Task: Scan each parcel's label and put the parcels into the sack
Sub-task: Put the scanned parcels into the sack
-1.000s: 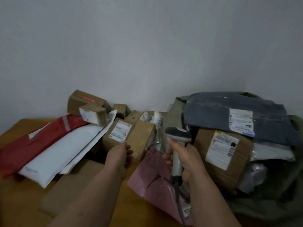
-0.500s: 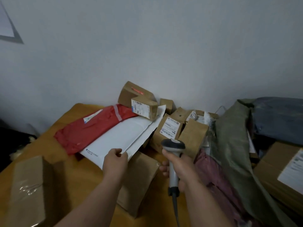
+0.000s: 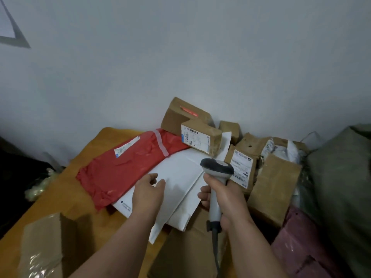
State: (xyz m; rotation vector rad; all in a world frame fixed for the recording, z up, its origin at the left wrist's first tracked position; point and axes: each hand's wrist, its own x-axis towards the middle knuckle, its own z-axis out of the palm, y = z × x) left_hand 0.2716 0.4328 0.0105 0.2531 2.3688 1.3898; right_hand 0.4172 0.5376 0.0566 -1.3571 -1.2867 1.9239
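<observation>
We see bare table (image 3: pixel 60 199) left of the red mailer (image 3: pixel 128 169); stacked boxes (image 3: pixel 200 135) and the sack (image 3: pixel 341 177) block rear and right.

Your left hand (image 3: pixel 147 194) has left the labelled brown box (image 3: pixel 241 169) and reached across onto the white mailer (image 3: pixel 180 177), fingers now loosening beside the red mailer (image 3: pixel 128 169), while your view has swung left off the sack (image 3: pixel 345 177).
</observation>
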